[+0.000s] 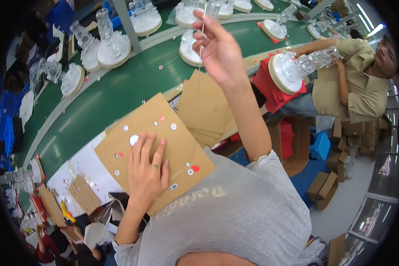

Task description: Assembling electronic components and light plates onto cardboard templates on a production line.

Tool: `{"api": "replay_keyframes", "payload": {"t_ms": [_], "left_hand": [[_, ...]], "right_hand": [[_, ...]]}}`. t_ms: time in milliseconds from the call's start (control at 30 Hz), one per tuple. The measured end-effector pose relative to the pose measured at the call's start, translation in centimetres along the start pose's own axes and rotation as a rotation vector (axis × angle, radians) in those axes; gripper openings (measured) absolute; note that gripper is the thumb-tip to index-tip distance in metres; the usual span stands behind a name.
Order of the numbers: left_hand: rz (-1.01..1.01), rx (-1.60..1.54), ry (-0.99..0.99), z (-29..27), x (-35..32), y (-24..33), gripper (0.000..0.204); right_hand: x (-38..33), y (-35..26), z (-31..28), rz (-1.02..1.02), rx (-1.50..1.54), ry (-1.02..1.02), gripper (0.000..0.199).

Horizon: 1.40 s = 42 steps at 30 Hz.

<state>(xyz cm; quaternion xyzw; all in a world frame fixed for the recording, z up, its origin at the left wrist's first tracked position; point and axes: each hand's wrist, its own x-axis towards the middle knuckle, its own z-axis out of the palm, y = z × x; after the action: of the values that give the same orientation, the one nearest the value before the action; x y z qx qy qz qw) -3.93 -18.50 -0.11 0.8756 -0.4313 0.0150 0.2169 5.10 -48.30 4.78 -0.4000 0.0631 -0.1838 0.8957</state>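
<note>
Brown cardboard sheet lies under the flat, open left hand; at one o'clock, the right hand pinches a thin wire.

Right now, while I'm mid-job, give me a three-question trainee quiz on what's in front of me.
1. True or false: the left hand lies flat on the cardboard sheet.
2. What does the right hand pinch? A) a thin wire B) scissors C) a tape roll
3. Fill in: the clear glass pieces on white discs stand on a ____ conveyor belt.

Key: 1 true; 2 A; 3 green.
</note>
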Motion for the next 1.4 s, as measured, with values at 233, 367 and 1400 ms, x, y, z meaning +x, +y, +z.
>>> {"api": "replay_keyframes", "payload": {"t_ms": [233,367,1400], "left_hand": [[-0.009,-0.034,-0.020,-0.1,0.1,-0.5,0.056],[-0.043,-0.065,-0.006,-0.1,-0.1,-0.5,0.060],[-0.085,-0.080,-0.037,-1.1,1.5,-2.0,0.079]], "right_hand": [[1.5,-0.3,0.4,0.025,-0.110,-0.040,0.036],[-1.3,-1.3,2.2,-0.090,-0.768,-0.383,0.017],[-6.4,4.9,-0.4,-0.749,-1.608,-1.067,0.030]]}}
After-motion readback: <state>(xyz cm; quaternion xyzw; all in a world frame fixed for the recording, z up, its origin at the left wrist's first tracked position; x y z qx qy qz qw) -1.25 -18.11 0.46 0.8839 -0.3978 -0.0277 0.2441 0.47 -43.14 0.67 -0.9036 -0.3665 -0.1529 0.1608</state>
